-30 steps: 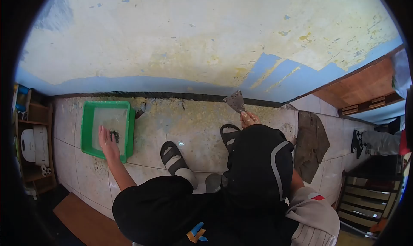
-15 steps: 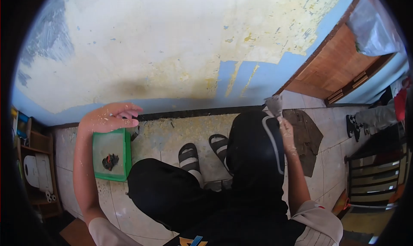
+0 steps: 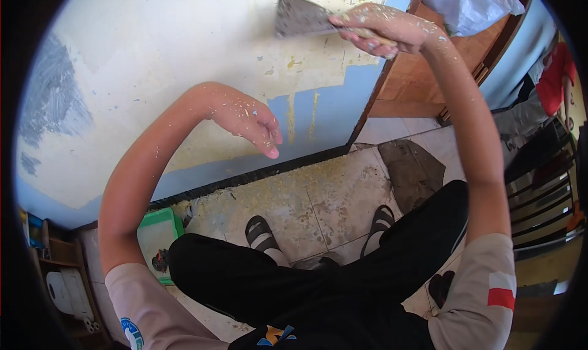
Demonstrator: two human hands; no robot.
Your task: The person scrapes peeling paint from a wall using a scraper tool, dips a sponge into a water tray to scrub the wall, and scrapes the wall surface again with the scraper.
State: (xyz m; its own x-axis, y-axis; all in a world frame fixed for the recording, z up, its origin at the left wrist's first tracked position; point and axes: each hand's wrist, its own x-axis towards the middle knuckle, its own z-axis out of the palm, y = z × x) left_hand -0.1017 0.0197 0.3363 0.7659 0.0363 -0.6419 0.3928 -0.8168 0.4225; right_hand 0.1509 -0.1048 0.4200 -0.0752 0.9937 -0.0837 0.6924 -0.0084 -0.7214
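Observation:
My right hand (image 3: 389,28) is closed round the handle of a scraper (image 3: 303,18), raised high in front of the wall (image 3: 177,50). The scraper's wide metal blade points left, close to the wall; whether it touches, I cannot tell. My left hand (image 3: 242,118) hangs in front of the wall, lower and to the left, with its fingers loosely bent and nothing in it. Pale paint flakes cling to both hands and forearms. Much of the wall is bare cream, with blue paint (image 3: 334,120) below and yellowish streaks in it.
Paint flakes (image 3: 269,188) litter the tiled floor along the wall's foot. A green tray (image 3: 179,222) stands at the left, partly behind my arm and knee. Brown cardboard (image 3: 413,172) lies at the right by a wooden door (image 3: 398,80). Another person in red (image 3: 554,74) is at far right.
My right hand has lifted the scraper from beside my knee to high on the wall. My left hand has moved up and right. My knees are spread wider and the view has shifted.

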